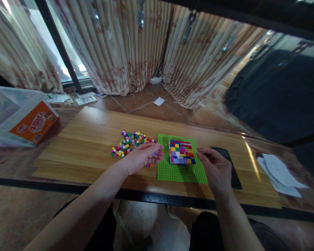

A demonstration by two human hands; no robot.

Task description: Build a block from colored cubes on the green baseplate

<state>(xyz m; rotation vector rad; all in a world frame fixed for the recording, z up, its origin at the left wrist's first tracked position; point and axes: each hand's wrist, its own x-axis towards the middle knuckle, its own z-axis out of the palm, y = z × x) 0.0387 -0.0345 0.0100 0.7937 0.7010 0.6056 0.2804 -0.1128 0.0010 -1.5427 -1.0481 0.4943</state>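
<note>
A many-coloured block of small bricks (181,152) stands on a green baseplate (178,171) on the wooden table (83,146). To its left lies a loose pile of small coloured bricks (131,142). My left hand (142,157) rests at the pile's near edge, fingers curled together with a small pale purple brick at the fingertips, close to the baseplate's left edge. My right hand (216,169) sits right of the block, fingers bent and pinched toward its right side; what they hold, if anything, I cannot make out.
A black phone (231,164) lies flat by my right hand. White papers (279,172) lie at the table's right end. At far left sits a clear plastic bag with an orange box (34,123). Curtains and tiled floor lie beyond the table.
</note>
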